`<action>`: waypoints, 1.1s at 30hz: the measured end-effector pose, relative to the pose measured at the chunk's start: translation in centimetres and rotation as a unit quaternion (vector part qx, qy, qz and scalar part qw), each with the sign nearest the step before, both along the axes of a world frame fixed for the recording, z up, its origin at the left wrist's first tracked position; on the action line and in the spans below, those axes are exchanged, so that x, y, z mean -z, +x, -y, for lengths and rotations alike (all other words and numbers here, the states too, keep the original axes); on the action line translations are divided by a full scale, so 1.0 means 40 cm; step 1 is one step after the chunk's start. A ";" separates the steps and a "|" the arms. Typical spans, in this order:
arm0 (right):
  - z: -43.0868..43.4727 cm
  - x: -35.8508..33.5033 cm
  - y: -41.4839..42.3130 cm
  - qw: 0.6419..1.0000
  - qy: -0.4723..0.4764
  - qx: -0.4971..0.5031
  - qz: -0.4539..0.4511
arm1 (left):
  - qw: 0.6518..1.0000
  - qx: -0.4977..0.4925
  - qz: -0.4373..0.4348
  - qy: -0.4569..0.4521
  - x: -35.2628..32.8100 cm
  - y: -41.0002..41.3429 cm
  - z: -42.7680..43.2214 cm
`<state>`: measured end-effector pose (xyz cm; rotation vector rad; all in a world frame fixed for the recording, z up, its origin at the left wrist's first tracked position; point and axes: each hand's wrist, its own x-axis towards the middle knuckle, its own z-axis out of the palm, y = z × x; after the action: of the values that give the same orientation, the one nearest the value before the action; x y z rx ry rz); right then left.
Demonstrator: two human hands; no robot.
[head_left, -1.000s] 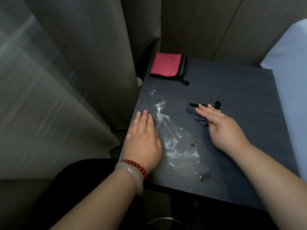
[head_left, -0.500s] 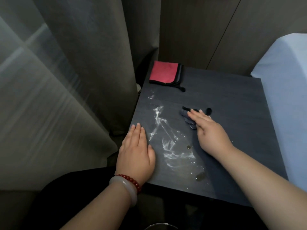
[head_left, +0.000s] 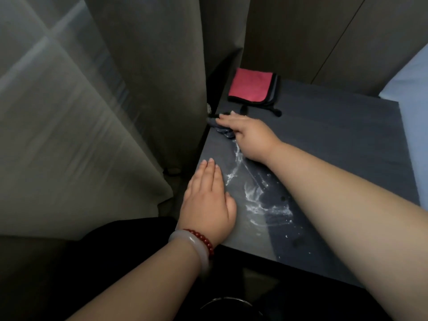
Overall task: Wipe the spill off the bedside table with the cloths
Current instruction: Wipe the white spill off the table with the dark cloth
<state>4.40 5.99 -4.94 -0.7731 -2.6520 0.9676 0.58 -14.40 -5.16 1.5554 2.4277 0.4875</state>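
A dark grey bedside table (head_left: 335,144) carries a whitish wet spill (head_left: 254,195) running down its left part. My right hand (head_left: 247,135) lies flat on a small dark grey cloth (head_left: 222,129), pressing it down at the table's far left edge, at the upper end of the spill. Most of that cloth is hidden under the hand. My left hand (head_left: 208,205) rests flat on the near left edge, fingers together, holding nothing. A folded red cloth with black trim (head_left: 252,86) lies at the far left corner.
Grey curtains (head_left: 129,100) hang close along the table's left side. A pale bed edge (head_left: 414,93) borders the right. Wood wall panels (head_left: 324,38) stand behind. A round dark rim (head_left: 228,302) shows below the near edge.
My right hand has slid the dark cloth from the middle of the table to the far left edge. The left hand stays in place. The camera view has shifted.
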 end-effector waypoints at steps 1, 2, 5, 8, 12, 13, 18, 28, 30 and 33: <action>0.030 0.003 0.038 1.000 0.015 -0.015 -0.001 | 1.000 -0.002 -0.002 0.000 -0.001 0.001 0.002; 0.059 0.005 0.078 0.999 0.027 -0.026 0.002 | 1.000 -0.006 -0.004 0.002 -0.001 0.002 0.003; 0.109 0.006 0.158 0.998 0.046 -0.031 0.017 | 1.000 -0.006 -0.002 0.008 -0.004 0.003 0.001; 0.071 -0.008 0.127 0.997 0.052 -0.029 0.041 | 1.000 -0.012 0.002 0.008 -0.008 0.001 0.001; 0.021 -0.018 0.051 0.997 0.028 0.004 0.069 | 1.000 -0.014 -0.010 0.006 -0.008 0.003 -0.001; 0.034 -0.018 0.057 0.998 0.020 0.004 0.064 | 1.000 -0.015 -0.009 0.005 -0.008 0.004 -0.001; 0.170 0.001 0.221 0.999 0.043 -0.002 0.024 | 1.000 -0.017 -0.010 0.008 -0.009 0.006 0.001; 0.019 -0.002 0.075 0.995 0.039 0.049 0.079 | 1.000 -0.024 0.005 0.003 -0.021 0.007 0.001; 0.017 -0.002 0.035 0.996 0.039 0.023 0.083 | 1.000 -0.028 0.009 0.005 -0.019 0.007 0.001; 0.060 -0.005 0.054 0.999 0.015 -0.031 0.039 | 0.999 -0.031 0.010 0.007 -0.019 0.006 0.002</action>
<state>6.58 3.61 -4.73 -0.7396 -2.7660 0.9292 0.83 -14.47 -4.39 1.4775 2.4679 0.5286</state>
